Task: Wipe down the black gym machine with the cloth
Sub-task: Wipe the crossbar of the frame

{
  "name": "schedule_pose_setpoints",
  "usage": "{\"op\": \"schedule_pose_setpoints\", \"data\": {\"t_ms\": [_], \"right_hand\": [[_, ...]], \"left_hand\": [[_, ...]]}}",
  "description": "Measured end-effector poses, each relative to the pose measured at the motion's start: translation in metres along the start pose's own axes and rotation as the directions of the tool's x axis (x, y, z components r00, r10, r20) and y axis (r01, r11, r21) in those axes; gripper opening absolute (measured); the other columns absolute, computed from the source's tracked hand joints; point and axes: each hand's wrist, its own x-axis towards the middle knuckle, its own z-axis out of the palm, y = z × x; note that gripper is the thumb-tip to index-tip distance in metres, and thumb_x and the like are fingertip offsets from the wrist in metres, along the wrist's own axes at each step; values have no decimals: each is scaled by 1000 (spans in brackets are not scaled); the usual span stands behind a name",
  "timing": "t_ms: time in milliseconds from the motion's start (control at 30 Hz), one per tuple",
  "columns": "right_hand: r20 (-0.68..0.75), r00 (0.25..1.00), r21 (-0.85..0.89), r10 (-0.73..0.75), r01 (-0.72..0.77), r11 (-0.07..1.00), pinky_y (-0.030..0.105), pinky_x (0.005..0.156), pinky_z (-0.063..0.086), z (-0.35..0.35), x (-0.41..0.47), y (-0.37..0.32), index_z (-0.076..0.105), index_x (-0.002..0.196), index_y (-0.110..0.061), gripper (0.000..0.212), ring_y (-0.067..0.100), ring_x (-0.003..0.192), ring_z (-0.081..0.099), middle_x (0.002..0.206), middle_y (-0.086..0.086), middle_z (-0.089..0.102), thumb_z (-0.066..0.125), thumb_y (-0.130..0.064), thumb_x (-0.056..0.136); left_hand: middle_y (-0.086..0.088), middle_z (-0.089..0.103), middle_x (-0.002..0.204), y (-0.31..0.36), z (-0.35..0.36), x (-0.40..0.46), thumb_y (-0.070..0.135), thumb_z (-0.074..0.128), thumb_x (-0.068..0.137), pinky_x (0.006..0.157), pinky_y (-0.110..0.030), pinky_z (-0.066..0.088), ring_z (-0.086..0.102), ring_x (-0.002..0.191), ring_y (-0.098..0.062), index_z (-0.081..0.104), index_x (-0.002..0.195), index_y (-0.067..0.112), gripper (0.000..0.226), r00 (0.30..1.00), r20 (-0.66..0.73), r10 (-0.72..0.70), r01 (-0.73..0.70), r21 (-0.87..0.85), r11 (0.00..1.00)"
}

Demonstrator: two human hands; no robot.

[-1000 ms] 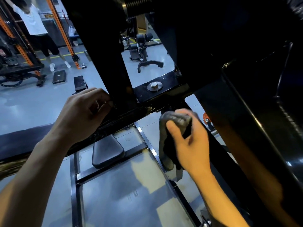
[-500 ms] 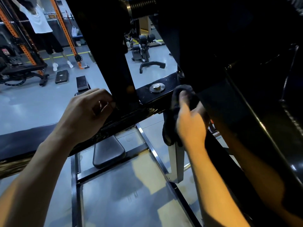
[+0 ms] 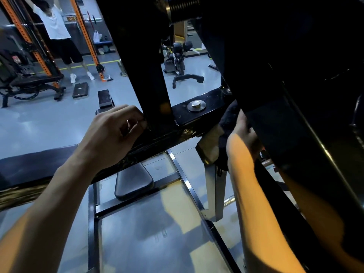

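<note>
The black gym machine [image 3: 275, 79] fills the upper right, with a thick upright post and a glossy crossbeam [image 3: 197, 115] carrying a round metal bolt. My right hand [image 3: 244, 133] presses a dark cloth [image 3: 228, 119] against the machine where the crossbeam meets the big slanted black arm; its fingers are partly hidden under that arm. My left hand [image 3: 116, 133] rests curled on the crossbeam at the foot of the upright post, fingertips touching the post, with nothing seen in it.
Below the beam are a black pad [image 3: 134, 180] and a black floor frame [image 3: 92, 213] on grey flooring. A silver bracket [image 3: 214, 186] hangs under the cloth. At far left a person hangs from an orange rack [image 3: 84, 36]; another machine [image 3: 181, 62] stands behind.
My right hand has moved the cloth up and to the right, from below the beam into the corner under the slanted arm. My left hand has stayed on the beam.
</note>
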Motion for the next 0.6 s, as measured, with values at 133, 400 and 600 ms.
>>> {"op": "schedule_pose_setpoints", "data": {"t_ms": [133, 400, 600], "right_hand": [[110, 938, -242, -328, 345, 907, 14, 83, 53, -4, -21, 13, 40, 147, -14, 45, -13, 106, 60, 115, -22, 57, 54, -26, 106], [38, 799, -297, -600, 582, 757, 14, 82, 50, 16, -29, 47, 51, 132, -13, 31, -3, 103, 58, 108, -22, 52, 60, -16, 102], [159, 776, -239, -611, 630, 739, 11, 80, 46, 11, -28, 53, 53, 125, -12, 26, 0, 101, 59, 108, -9, 57, 62, -9, 100]], "left_hand": [[1, 62, 83, -1, 0, 0, 26, 62, 96, 60, -25, 45, 57, 67, -17, 69, 95, 14, 14, 1000, 3, 20, -20, -9, 1000], [0, 62, 83, 0, -1, 1, 29, 60, 95, 60, -37, 50, 56, 65, -21, 69, 94, 13, 18, 1000, -16, 9, -9, -24, 1000], [-2, 65, 86, 0, 0, 0, 32, 58, 97, 62, -39, 51, 57, 67, -21, 71, 99, 11, 26, 1000, 1, 1, -1, -26, 1000]]}}
